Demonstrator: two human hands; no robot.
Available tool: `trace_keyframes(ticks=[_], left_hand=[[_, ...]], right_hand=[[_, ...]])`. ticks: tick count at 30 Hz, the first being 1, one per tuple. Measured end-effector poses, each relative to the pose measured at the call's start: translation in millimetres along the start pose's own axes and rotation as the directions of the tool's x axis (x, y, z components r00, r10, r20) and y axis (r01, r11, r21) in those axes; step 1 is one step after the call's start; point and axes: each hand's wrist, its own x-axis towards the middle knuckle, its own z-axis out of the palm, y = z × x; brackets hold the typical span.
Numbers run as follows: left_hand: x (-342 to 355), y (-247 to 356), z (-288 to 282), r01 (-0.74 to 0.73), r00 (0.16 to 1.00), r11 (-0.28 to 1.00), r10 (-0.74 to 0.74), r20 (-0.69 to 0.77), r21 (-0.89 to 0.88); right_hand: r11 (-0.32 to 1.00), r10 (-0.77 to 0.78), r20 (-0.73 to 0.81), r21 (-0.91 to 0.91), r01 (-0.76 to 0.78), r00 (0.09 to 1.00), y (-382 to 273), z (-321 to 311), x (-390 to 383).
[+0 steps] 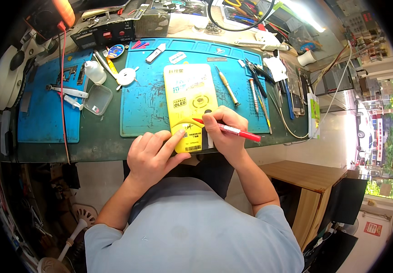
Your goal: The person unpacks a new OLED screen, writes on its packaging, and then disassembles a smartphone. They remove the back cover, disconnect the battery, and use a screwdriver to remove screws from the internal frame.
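A yellow box (pixel 189 95) with printed graphics lies on the blue mat (pixel 144 86) and reaches the bench's front edge. My right hand (pixel 227 129) is closed around a red pen (pixel 246 135), its tip on or just over the box's lower middle. A small dark item shows beside those fingers, partly hidden. My left hand (pixel 153 154) rests at the box's lower left, fingers spread and slightly bent, index fingertip on the box and thumb at its bottom edge.
Right of the box lie screwdrivers (pixel 254 95), pliers (pixel 253 68) and a white cable (pixel 292 132). At left are a second mat (pixel 41 123), a white bottle (pixel 95 73) and a clear container (pixel 98 100). A wooden cabinet (pixel 301 175) stands below right.
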Motion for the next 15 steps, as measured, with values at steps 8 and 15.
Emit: trace_keyframes(ticks=[8, 15], left_hand=[[-0.2, 0.1, -0.4, 0.002, 1.0, 1.0, -0.002, 0.002, 0.004], [-0.1, 0.3, 0.1, 0.006, 1.0, 1.0, -0.006, -0.005, -0.002]], right_hand=[[0.997, -0.015, -0.015, -0.069, 0.014, 1.0, 3.6, 0.1, -0.9], [1.0, -0.001, -0.015, -0.028, 0.0, 1.0, 2.5, 1.3, -1.7]])
